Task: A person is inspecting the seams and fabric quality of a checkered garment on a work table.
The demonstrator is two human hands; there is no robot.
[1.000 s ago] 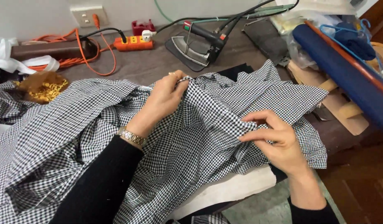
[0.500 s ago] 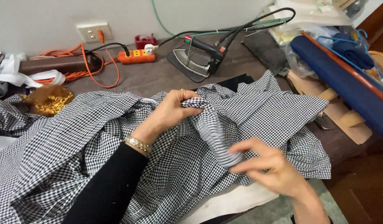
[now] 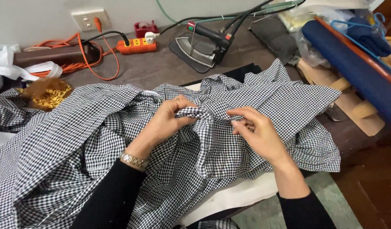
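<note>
Head camera view, looking down on a brown work table (image 3: 161,68): a black-and-white small-check cotton garment (image 3: 77,144) lies spread and rumpled across the table, covering most of its near side. Left hand (image 3: 168,121), wearing a ring and a metal wristwatch (image 3: 134,160), is closed in a pinch on a raised fold of the checked cloth near the middle of the garment, thumb and fingers bunched around it. Right hand (image 3: 259,133) sits just beside the left, fingers curled and pressed on the same ridge of cloth; fingertips of the two hands are near, with a narrow twist of fabric between them. Both forearms are in black sleeves. Behind the garment, a grey steam iron with a black handle (image 3: 204,42) rests on a dark mat. An orange power strip (image 3: 136,44) with orange cable lies to the left of it. A dark blue fabric roll (image 3: 352,68) lies along the right edge.
</note>
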